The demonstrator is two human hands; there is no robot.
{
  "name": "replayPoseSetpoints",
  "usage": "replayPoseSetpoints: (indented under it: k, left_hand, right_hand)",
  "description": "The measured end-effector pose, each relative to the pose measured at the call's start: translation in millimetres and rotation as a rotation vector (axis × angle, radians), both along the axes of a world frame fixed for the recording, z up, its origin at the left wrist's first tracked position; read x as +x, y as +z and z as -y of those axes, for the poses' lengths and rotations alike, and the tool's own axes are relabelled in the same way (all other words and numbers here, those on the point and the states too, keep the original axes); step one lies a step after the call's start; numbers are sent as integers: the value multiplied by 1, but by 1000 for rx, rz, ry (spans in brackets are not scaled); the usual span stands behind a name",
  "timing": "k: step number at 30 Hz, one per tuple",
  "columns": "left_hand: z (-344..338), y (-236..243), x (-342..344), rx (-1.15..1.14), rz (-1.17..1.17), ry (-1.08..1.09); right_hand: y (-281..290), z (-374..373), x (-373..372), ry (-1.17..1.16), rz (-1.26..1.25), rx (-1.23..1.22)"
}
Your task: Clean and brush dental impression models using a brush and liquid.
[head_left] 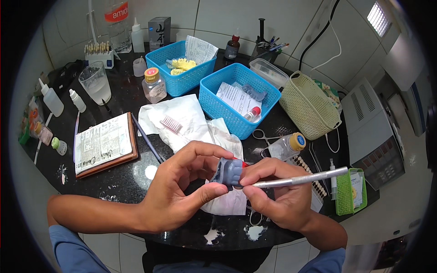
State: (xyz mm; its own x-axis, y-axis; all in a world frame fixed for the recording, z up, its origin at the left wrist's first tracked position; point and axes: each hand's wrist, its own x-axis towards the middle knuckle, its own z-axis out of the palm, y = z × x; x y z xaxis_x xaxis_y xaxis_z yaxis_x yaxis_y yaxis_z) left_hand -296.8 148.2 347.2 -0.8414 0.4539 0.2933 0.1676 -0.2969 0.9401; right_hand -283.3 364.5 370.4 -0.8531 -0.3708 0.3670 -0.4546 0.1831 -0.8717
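Near the middle of the view, my left hand (170,193) is closed round a grey dental model (231,171), with the thumb below and fingers above. Its moulded teeth face right. My right hand (289,193) pinches a slim silver metal-handled tool (302,180), whose handle points out to the right. The tool's working tip is hidden by the fingers at the model's edge. My right fingertips touch or nearly touch the model. Beneath both hands lie crumpled white tissues (189,109), with a ridged pink piece (171,123) on them.
Two blue baskets (207,100) stand beyond my hands, with a beige basket (302,120) to their right. A lidded jar (284,146), scissors (266,136) and a shade guide (302,166) lie right. A wooden-edged pad (107,145) and a glass cup (96,84) are left. White powder (255,232) dusts the front edge.
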Motion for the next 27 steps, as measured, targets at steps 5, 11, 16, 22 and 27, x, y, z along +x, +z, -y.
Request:
replayPoseSetpoints:
  k: [5,11,16,22,27]
  left_hand:
    - [-6,7,-3,-27,175,-39]
    - [-2,3,-5,-27,168,75]
    - [-3,-1,-10,-41,273,4]
    - [-2,-6,-9,-217,3,61]
    - [-3,1,-7,-199,30,72]
  right_hand:
    - [3,-9,-9,39,-339,97]
    - [-3,-6,-12,94,-403,47]
    - [-7,-7,-9,21,-410,-26]
    - [-2,-7,-1,-66,-6,-104]
    - [-2,-7,-5,54,78,-225]
